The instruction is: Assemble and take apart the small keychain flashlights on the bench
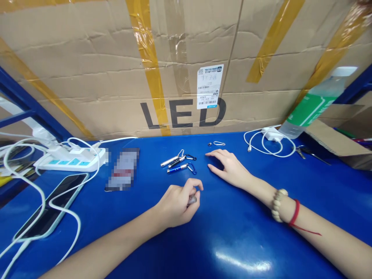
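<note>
My left hand (pixel 181 203) is curled round a small silver-grey cylinder (pixel 192 200); only its end shows between the fingers. My right hand (pixel 228 166) rests low over the blue table with fingers spread and nothing in them. Just beyond its fingertips lie a silver carabiner clip (pixel 219 143) and a tiny dark metallic piece (pixel 209 144). Between and behind my hands are three mini flashlights with carabiner clips side by side: a silver one (pixel 169 161), a black one (pixel 176 162) and a blue one (pixel 176 169).
To the left are a power strip (pixel 72 161), a phone (pixel 55 205) with white cables across it, and a blurred-out flat item (pixel 123 170). A large carton (pixel 110 77) walls off the back. At right stand a bottle (pixel 316 102) and a white charger (pixel 272 134) with its cable.
</note>
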A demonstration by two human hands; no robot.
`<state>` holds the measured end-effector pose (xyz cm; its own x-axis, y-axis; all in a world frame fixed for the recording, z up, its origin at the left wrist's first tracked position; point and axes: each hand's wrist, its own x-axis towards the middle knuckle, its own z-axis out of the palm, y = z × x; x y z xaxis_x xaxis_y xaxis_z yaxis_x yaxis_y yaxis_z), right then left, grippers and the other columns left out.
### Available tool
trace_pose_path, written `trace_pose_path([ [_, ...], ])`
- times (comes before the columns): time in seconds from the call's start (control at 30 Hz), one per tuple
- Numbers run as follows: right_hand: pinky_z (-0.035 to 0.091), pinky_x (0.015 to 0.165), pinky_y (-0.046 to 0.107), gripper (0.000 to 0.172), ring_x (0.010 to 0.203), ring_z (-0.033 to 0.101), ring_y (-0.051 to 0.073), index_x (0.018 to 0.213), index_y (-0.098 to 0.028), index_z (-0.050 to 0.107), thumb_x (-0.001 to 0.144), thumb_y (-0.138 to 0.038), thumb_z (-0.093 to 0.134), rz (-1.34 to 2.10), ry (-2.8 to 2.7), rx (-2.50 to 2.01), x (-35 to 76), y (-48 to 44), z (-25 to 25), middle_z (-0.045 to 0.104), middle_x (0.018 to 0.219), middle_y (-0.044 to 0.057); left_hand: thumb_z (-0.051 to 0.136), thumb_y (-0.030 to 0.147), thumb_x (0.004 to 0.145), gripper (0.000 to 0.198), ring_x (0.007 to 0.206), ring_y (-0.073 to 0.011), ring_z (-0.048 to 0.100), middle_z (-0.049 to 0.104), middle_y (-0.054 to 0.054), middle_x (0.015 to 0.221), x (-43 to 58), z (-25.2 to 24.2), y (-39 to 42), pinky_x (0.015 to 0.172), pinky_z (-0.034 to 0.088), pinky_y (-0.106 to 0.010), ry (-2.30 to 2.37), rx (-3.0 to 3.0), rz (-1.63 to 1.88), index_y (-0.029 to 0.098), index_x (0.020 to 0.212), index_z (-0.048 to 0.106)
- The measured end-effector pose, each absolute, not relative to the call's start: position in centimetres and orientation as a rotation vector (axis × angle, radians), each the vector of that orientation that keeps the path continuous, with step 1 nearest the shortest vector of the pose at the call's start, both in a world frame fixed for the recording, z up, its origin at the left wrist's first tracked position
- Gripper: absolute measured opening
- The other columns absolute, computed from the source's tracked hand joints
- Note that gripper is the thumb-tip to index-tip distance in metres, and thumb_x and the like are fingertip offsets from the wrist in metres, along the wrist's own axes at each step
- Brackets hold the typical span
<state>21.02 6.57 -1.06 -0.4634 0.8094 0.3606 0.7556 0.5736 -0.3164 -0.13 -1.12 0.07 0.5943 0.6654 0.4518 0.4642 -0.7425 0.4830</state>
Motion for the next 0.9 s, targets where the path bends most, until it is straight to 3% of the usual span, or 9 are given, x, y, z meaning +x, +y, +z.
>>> trace_pose_path([
  [0.2, 0.033, 0.095, 0.046, 0.045, 0.122, 0.037, 0.027, 0.122, -0.024, 0.047, 0.082, -0.044, 0.048, 0.056, -2.341, -1.336, 21.2, 7.3, -1.3, 0.043, 0.133, 0.01, 0.035, 0.008, 0.08, 0.022, 0.037, -0.0047, 0.023, 0.025, 0.012, 0.051, 0.0, 0.0, -1.2, 0.042, 0.022, -0.015, 0.909, 2.531, 0.874, 0.019, 0.099, 0.035],
  [0.57, 0.023, 0.104, 0.048, 0.063, 0.132, 0.023, 0.028, 0.135, -0.02, 0.036, 0.082, -0.053, 0.042, 0.064, -2.397, -1.434, 22.0, 9.4, -2.0, 0.028, 0.144, 0.01, 0.035, 0.009, 0.084, 0.021, 0.038, -0.0049, 0.022, 0.022, 0.011, 0.052, -0.1, 0.1, -1.2, 0.043, 0.021, -0.015, 0.921, 2.525, 0.804, 0.018, 0.103, 0.035],
  [0.9, 0.027, 0.101, 0.047, 0.056, 0.125, 0.035, 0.027, 0.127, -0.017, 0.046, 0.082, -0.05, 0.046, 0.018, -2.383, -1.307, 22.0, 9.5, -2.1, 0.044, 0.134, 0.01, 0.035, 0.01, 0.084, 0.021, 0.038, -0.0052, 0.024, 0.023, 0.011, 0.052, 0.0, 0.1, -1.1, 0.043, 0.021, -0.016, 0.931, 2.526, 0.794, 0.018, 0.103, 0.035],
])
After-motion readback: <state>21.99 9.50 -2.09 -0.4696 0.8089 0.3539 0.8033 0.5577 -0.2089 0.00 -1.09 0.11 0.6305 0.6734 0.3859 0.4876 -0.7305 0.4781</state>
